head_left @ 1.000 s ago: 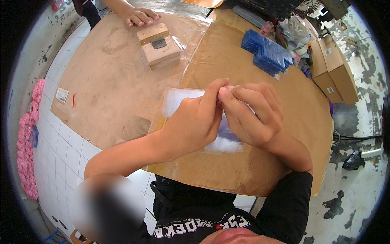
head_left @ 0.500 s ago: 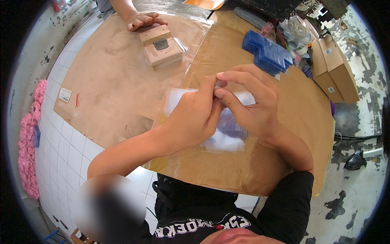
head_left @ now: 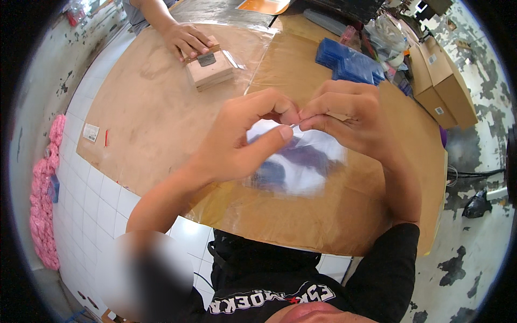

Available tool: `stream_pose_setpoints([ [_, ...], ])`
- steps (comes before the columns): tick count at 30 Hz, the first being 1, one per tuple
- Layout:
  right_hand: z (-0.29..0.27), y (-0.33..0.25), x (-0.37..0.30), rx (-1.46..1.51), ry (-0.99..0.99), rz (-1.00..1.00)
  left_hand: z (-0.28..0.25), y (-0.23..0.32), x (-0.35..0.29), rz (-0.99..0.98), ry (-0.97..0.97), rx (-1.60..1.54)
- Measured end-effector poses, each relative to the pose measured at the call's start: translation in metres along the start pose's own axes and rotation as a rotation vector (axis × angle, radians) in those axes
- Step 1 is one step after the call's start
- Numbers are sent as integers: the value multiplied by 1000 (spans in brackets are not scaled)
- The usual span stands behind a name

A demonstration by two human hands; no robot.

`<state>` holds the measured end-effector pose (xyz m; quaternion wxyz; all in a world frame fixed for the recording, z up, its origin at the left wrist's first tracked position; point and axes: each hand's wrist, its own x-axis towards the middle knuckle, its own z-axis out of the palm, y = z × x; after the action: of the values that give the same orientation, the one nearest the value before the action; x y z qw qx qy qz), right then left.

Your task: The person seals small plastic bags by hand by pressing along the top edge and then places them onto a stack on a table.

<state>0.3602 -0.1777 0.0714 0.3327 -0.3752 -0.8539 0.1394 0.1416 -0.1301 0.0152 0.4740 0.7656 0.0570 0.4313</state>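
Observation:
My left hand (head_left: 242,134) is closed in a pinch, its thumb and fingertips meeting at the middle of the view. Close against it, my right hand (head_left: 350,110) pinches at the same spot. A thin whitish edge (head_left: 295,126) shows between the fingertips, too small to name. Under my hands are shiny, clear-to-white plastic sheets (head_left: 301,167) with bluish-purple reflections and blurred edges. Whether the pinched edge belongs to them I cannot tell.
Brown paper covers the table (head_left: 156,118). At the far left another person's hand (head_left: 188,40) rests on a wooden block jig (head_left: 212,72). Far right stand blue plastic pieces (head_left: 350,62) in a stack, a cardboard box (head_left: 444,86) and clear plastic bags (head_left: 386,37).
My hands have shifted: the left fingers are now more spread around the pinch, and more of the plastic sheets shows below. The other person's hand has moved down onto the wooden block.

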Motion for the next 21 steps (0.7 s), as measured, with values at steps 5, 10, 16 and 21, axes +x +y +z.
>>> stream_pose_setpoints([
  [5, -6, -2, -5, -157, -53, -120, -6, 16, 1, -333, -76, -146],
  [10, -2, 0, -8, -205, -23, -181, -5, 18, 0, -411, -96, -178],
  [16, -3, -2, -9, -226, -73, -153, -7, 18, 2, -453, -113, -202],
  [21, 0, 3, -9, -219, -48, -199, -7, 16, 1, -457, -116, -193],
])
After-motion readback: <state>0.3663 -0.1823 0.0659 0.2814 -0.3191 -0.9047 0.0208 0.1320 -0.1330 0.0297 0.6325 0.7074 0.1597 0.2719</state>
